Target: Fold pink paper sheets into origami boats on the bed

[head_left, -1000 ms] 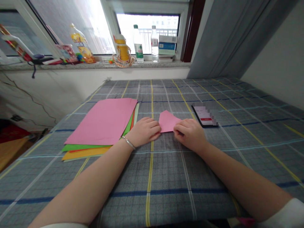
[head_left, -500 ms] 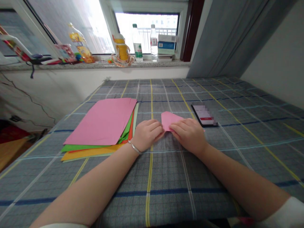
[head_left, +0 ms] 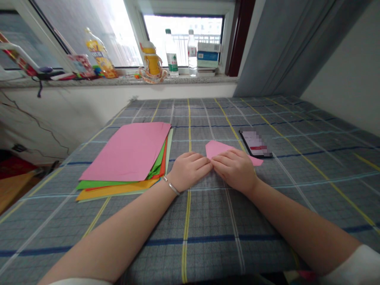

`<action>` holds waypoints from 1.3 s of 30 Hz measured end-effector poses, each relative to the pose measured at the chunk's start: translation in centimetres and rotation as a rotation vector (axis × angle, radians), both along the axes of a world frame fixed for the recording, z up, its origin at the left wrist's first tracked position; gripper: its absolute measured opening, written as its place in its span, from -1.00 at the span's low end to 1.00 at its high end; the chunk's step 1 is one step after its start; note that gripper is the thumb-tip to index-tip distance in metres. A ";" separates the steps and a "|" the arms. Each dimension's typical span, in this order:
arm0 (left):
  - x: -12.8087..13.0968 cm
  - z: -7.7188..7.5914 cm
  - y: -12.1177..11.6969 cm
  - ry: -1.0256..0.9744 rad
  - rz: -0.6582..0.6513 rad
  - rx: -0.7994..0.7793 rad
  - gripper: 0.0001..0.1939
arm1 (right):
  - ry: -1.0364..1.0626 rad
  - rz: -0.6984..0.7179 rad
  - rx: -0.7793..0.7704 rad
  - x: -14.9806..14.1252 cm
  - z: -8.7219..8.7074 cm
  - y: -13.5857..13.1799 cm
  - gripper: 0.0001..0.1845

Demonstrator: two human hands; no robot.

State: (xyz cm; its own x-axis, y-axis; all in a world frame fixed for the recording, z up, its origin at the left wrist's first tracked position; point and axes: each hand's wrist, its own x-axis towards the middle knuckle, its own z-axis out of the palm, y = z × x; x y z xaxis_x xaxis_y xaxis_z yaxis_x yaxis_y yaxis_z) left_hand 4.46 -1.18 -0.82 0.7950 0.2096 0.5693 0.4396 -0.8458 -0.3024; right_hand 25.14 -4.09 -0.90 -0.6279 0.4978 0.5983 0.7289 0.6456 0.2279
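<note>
A small piece of folded pink paper [head_left: 217, 149] lies on the checked cover, and its pointed end sticks out to the right at the far side of my right hand. My right hand [head_left: 234, 170] rests on top of it, with the fingers together and covering its middle. My left hand [head_left: 190, 171] is just left of it, fingertips meeting those of my right hand at the paper's near edge. A metal bangle [head_left: 171, 187] circles my left wrist. A stack of coloured paper sheets [head_left: 124, 152], pink on top with green, orange and yellow showing below, lies to the left of my left hand.
A phone [head_left: 255, 143] with a blurred screen lies just beyond the pink paper's tip. The grey checked cover [head_left: 190, 237] spreads under everything. Plastic bottles [head_left: 172, 53] and boxes stand on the window sill [head_left: 124, 81] at the far end, beyond a white wall.
The pink paper has shifted right and turned, its tip now showing past my right hand. My left hand has moved right, so the fingertips of both hands now meet.
</note>
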 end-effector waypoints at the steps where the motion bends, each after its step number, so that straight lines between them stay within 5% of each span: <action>1: 0.0 0.0 0.0 -0.002 0.005 -0.012 -0.85 | 0.002 0.002 -0.006 0.0 0.0 0.0 -0.80; 12: -0.7 0.2 0.1 -0.025 -0.032 -0.057 -0.84 | 0.003 0.030 -0.004 0.7 -0.2 0.1 -0.79; 16: -0.9 0.1 0.3 -0.056 0.047 -0.166 -0.85 | 0.059 0.026 -0.003 1.2 -0.4 0.2 -0.81; 20: -0.3 -0.7 0.8 -0.155 0.102 -0.309 -0.59 | 0.150 0.134 -0.001 1.0 -0.2 -0.4 -0.82; 22: -0.1 -1.1 1.3 -0.194 0.111 -0.329 -0.63 | 0.235 0.171 -0.024 0.7 0.0 -0.7 -0.82; 27: -0.2 -1.6 1.7 -0.277 0.217 -0.430 -0.80 | 0.457 0.126 -0.130 1.1 -0.2 0.0 -0.85; 33: -0.4 -1.7 1.4 -0.545 0.309 -0.586 -0.79 | 0.557 -0.162 -0.277 3.0 -1.1 1.7 -0.81; 39: -0.7 -2.2 2.5 -0.798 0.297 -0.827 -0.73 | 0.932 -0.129 -0.606 3.5 -1.3 2.7 -0.78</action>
